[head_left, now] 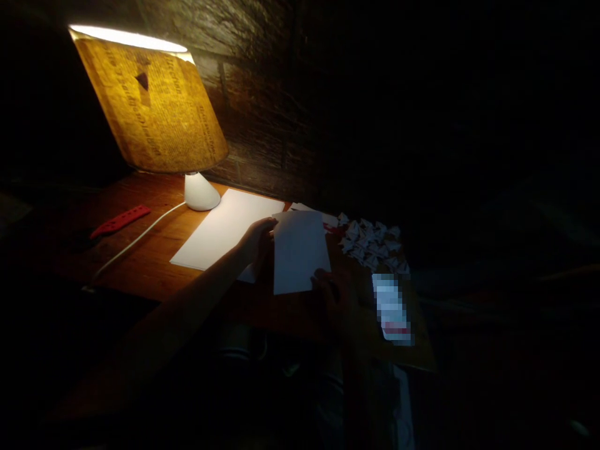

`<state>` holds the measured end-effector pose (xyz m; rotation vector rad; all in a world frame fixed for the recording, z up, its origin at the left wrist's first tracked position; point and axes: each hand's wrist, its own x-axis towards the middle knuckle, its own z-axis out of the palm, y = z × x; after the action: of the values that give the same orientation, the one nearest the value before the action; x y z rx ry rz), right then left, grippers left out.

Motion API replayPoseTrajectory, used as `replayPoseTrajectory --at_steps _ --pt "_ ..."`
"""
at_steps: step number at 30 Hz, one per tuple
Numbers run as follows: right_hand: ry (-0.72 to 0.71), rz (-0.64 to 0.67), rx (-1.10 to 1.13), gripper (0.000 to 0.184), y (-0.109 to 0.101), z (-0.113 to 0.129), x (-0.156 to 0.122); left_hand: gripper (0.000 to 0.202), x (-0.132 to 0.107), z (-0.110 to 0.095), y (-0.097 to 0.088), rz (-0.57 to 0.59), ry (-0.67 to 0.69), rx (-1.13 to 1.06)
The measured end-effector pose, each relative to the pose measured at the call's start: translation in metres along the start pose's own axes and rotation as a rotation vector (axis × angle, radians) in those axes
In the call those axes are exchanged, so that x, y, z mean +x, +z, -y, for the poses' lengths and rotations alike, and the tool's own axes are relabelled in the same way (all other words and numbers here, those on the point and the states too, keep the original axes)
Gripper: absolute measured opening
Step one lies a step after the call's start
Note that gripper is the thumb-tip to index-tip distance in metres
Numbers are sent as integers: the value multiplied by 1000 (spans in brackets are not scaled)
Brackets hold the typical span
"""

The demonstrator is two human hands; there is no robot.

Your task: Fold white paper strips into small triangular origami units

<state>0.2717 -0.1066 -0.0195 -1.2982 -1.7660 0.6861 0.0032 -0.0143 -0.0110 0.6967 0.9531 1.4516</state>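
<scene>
A white sheet of paper (300, 250) is held upright a little above the desk between my two hands. My left hand (257, 240) pinches its upper left edge. At the lower right corner my right hand (335, 290) grips the sheet, its fingers dim in shadow. Behind and to the left, a stack of white paper (234, 215) lies flat under the lamp light. Several small folded paper pieces (368, 244) are heaped to the right of the held sheet.
A lit lamp (159, 106) with a print-covered shade stands at the back left, its white cord (140, 237) running forward. A red utility knife (120, 221) lies left. At the right is a glowing phone (392, 309) on the wooden desk (154, 250). A wall rises behind.
</scene>
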Motion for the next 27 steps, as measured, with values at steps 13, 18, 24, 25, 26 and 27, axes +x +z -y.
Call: replayPoseTrajectory --at_steps 13,18,24,25,26,27 --pt "40 60 -10 37 2 -1 -2 16 -3 -9 3 21 -208 -67" --pt "-6 26 -76 48 4 -3 -2 17 -2 -9 2 39 -186 -36" --pt "22 -33 -51 35 5 -6 0 20 -4 -7 4 50 -178 -78" --pt "22 -31 -35 33 4 -5 0 20 -4 -7 4 59 -172 -78" --pt "20 -31 -23 29 2 -4 0 21 -4 -7 4 68 -166 -72" --pt "15 -35 -17 26 0 -2 1 21 -3 -7 3 74 -158 -60"
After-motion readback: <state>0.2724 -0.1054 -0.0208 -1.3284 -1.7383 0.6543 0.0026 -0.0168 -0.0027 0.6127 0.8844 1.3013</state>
